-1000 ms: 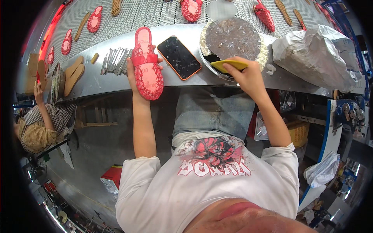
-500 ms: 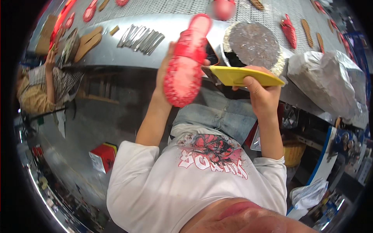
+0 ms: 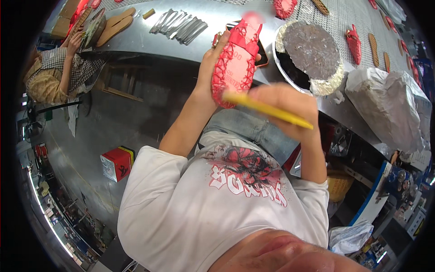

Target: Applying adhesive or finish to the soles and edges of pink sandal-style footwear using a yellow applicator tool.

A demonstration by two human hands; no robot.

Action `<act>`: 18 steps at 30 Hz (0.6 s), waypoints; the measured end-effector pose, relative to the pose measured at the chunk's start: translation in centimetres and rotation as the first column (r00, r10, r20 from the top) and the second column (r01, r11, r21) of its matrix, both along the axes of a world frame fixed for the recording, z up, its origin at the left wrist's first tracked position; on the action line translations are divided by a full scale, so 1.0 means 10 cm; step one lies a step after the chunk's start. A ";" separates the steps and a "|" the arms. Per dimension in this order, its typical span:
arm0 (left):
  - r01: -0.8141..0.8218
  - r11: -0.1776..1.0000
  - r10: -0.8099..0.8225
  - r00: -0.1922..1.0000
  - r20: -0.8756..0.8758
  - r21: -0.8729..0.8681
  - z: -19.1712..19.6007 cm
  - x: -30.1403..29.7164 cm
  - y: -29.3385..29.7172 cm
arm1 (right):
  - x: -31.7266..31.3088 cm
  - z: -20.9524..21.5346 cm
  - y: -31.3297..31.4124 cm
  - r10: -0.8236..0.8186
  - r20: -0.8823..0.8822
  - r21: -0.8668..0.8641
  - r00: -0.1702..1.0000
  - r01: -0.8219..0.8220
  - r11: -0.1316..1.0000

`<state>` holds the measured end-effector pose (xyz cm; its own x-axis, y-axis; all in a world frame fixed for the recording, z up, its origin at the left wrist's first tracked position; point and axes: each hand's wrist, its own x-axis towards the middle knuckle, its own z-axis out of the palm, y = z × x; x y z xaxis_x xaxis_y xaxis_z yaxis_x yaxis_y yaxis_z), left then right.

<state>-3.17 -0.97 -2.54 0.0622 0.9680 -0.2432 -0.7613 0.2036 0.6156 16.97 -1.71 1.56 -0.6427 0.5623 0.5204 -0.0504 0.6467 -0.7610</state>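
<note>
While the left hand [image 3: 213, 68] grips the red sandal [image 3: 236, 61] sole-up, steadying it, the right hand [image 3: 283, 106] pinches a yellow scraper [image 3: 267, 110] against it — likely spreading glue.

Bright, even overhead light is filling the scene. Glare is showing on the metal worktable [image 3: 149, 43] and on the foil rim of the round pan [image 3: 333, 84]. Motion blur is smearing the right hand [image 3: 283, 106] and the yellow tool [image 3: 267, 110]. Fisheye distortion is bending straight edges; black vignette is closing the corners. Floor below is lying dimmer.
</note>
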 end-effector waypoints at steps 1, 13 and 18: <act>0.002 1.000 -0.003 1.000 -0.026 -0.025 -0.02 -0.02 0.01 | -0.01 -0.05 -0.05 0.113 -0.037 -0.034 0.993 -0.114 0.993; 0.015 0.985 -0.027 0.997 -0.068 -0.169 -0.19 0.02 -0.16 | 0.10 -0.16 0.01 -0.145 0.051 -0.105 0.988 0.150 0.983; 0.105 0.986 -0.106 0.994 0.000 -0.128 -0.21 -0.03 -0.16 | 0.09 -0.22 -0.07 -0.037 0.055 0.032 0.998 0.036 0.999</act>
<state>-3.47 -2.56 -4.69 0.1597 0.9172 -0.3651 -0.7272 0.3594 0.5848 17.89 -2.40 -0.63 -0.6505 0.5698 0.5021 0.0155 0.6710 -0.7413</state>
